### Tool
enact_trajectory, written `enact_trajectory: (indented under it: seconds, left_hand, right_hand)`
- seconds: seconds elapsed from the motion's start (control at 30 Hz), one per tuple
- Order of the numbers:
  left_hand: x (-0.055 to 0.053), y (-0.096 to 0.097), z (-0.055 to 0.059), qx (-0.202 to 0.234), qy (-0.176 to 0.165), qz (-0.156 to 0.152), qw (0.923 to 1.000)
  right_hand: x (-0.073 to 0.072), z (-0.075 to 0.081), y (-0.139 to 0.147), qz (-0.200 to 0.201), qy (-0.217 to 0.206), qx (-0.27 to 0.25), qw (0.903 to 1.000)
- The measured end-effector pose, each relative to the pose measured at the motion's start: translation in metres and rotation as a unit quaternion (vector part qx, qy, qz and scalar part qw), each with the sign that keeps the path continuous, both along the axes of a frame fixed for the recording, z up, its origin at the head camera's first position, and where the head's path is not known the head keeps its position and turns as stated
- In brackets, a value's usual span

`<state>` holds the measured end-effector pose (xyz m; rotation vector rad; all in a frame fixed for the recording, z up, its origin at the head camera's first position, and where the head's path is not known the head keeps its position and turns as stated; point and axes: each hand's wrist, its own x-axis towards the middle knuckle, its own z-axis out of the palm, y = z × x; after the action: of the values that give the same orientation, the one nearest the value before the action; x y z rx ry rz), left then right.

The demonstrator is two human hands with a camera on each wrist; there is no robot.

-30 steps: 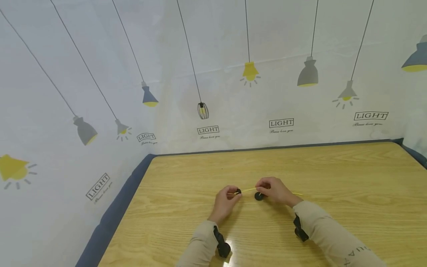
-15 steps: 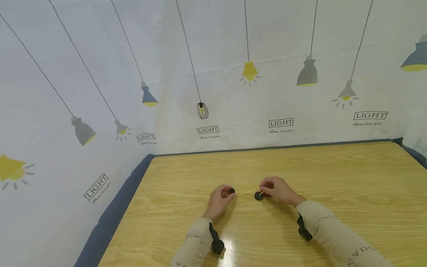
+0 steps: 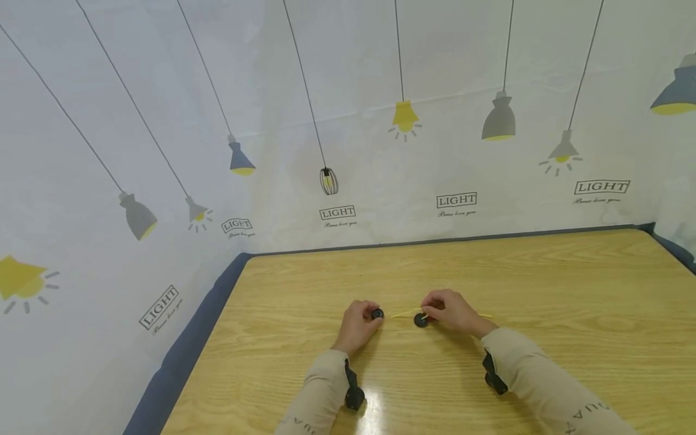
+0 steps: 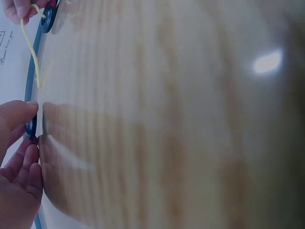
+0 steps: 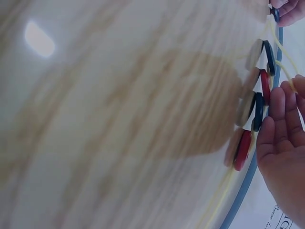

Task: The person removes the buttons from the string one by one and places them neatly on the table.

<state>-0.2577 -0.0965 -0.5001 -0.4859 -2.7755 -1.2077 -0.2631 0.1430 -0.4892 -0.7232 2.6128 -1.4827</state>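
Between the thumb and fingers of my left hand (image 3: 356, 326) is a dark round button (image 3: 377, 314), its face turned up toward the head view. My right hand (image 3: 451, 311) pinches a yellow cord (image 3: 405, 312), whose free end points left, apart from the held button. Another dark button (image 5: 269, 57) hangs threaded on the cord beside the right fingertips. Further along, the right wrist view has a red button (image 5: 265, 87), a dark button (image 5: 258, 111) and a second red button (image 5: 243, 150) in a row. In the head view the right hand mostly covers these.
A wooden table (image 3: 304, 278) lies under both hands, with a blue strip (image 3: 212, 302) along its edge. Behind it hangs a white cloth (image 3: 370, 157) printed with lamps. The cord's tail (image 3: 486, 316) emerges to the right of the right wrist.
The left hand's button has come off the cord. That hand moved left with it, then turned its face up. The cord's left end now lies loose; the right hand shifted slightly right.
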Motion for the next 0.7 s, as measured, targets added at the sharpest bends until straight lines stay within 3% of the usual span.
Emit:
enact_trajectory:
  seconds: [0.33,0.7]
  left_hand:
    - [-0.0031,-0.0014,-0.0024,-0.003,-0.015,-0.006,0.9999]
    - [-0.0042,-0.0049,-0.0057,0.049,-0.040,0.005,0.9980]
  right_hand:
    - [0.0008,-0.0004,0.0006,-0.008,-0.002,0.008,0.9999]
    - [0.0009,0.0014,-0.0027,-0.012,0.000,0.012,0.9999]
